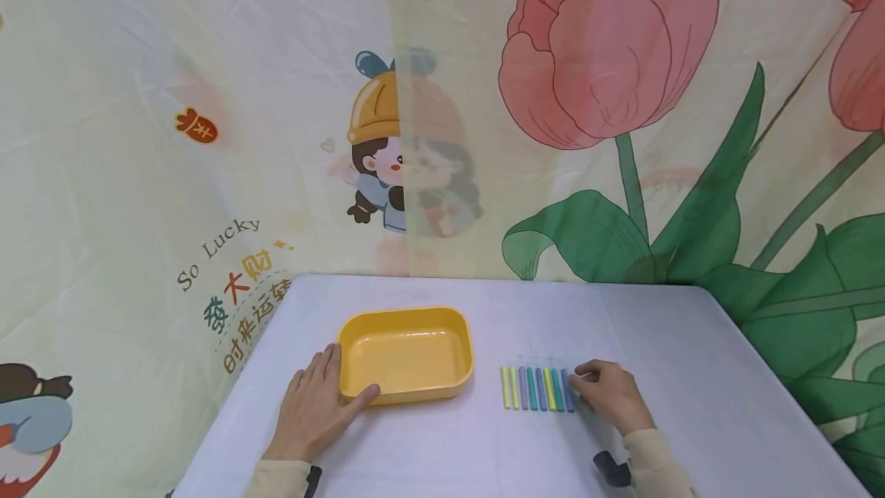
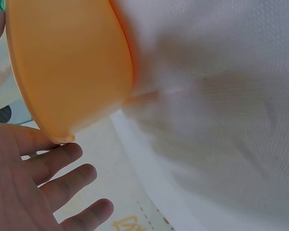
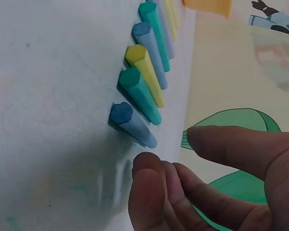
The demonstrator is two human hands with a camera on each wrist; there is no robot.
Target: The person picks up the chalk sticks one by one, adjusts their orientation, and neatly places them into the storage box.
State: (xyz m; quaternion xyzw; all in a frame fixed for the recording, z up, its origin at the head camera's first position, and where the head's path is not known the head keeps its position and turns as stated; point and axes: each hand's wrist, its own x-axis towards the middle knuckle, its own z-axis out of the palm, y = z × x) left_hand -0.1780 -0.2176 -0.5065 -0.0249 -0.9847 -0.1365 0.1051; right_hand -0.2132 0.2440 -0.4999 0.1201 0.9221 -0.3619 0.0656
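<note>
A yellow plastic tray stands empty on the white table, left of centre. My left hand lies flat beside the tray's left front corner, fingers straight, thumb along the front wall. In the left wrist view the tray's orange-yellow wall rises just above the fingers. Several chalk sticks in yellow, purple, green and blue lie side by side to the right of the tray. My right hand rests at the row's right end, fingers loosely curled beside the outermost blue stick, holding nothing.
The white table is covered with cloth and ends close behind the tray. A printed fabric backdrop with cartoon figures and tulips hangs behind and to both sides. Black wrist straps sit at my cuffs.
</note>
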